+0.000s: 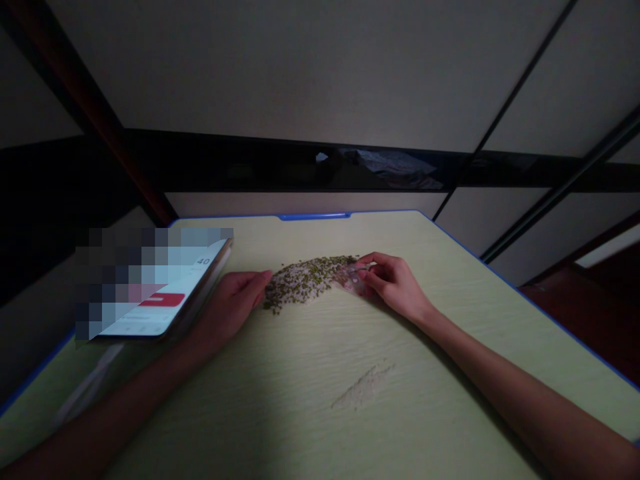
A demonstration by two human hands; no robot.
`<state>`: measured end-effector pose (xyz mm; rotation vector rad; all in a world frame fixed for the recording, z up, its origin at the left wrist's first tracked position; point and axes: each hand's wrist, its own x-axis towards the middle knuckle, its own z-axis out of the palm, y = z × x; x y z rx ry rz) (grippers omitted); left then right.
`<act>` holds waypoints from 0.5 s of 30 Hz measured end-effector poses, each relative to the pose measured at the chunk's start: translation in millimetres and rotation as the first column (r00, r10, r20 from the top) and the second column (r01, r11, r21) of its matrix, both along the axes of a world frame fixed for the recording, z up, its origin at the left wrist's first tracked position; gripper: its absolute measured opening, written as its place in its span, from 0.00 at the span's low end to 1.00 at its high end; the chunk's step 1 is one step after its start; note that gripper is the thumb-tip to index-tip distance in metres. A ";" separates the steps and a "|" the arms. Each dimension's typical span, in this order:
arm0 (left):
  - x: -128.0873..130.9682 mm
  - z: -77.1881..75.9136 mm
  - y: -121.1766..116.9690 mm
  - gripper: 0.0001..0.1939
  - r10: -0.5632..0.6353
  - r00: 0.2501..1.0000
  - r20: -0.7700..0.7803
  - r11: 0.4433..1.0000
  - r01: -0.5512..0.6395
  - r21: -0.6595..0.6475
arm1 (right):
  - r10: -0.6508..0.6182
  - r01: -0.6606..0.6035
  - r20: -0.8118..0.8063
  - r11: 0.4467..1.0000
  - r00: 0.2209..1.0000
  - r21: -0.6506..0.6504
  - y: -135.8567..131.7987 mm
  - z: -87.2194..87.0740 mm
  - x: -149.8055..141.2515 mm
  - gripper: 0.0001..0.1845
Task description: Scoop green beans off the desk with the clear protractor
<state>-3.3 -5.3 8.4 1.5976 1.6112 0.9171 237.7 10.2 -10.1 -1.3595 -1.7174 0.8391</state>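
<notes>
On the table (300, 400) lies a mottled heap (307, 279) of green bits mixed with pale grains, its left end at the fingertips of the loosely curled left hand (240, 293), while the right hand (393, 277) pinches a clear plastic bag (356, 281) at its right end.

1 cam, on head, faces fwd & down over table (300, 380), fairly close: L hand (235, 299) & R hand (395, 279) mid-view, panels (300, 73) up top.
</notes>
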 end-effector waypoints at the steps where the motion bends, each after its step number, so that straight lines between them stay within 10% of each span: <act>1: 0.0 -0.2 0.2 0.19 0.000 1.000 0.004 1.000 0.000 -0.003 | 0.004 -0.004 -0.003 1.000 1.000 -0.004 -0.4 0.2 0.9 0.09; 15: -2.5 -3.0 2.7 0.20 -0.022 0.999 -0.029 0.999 0.022 0.026 | 0.010 -0.010 -0.057 1.000 0.998 -0.006 1.2 -2.0 4.3 0.09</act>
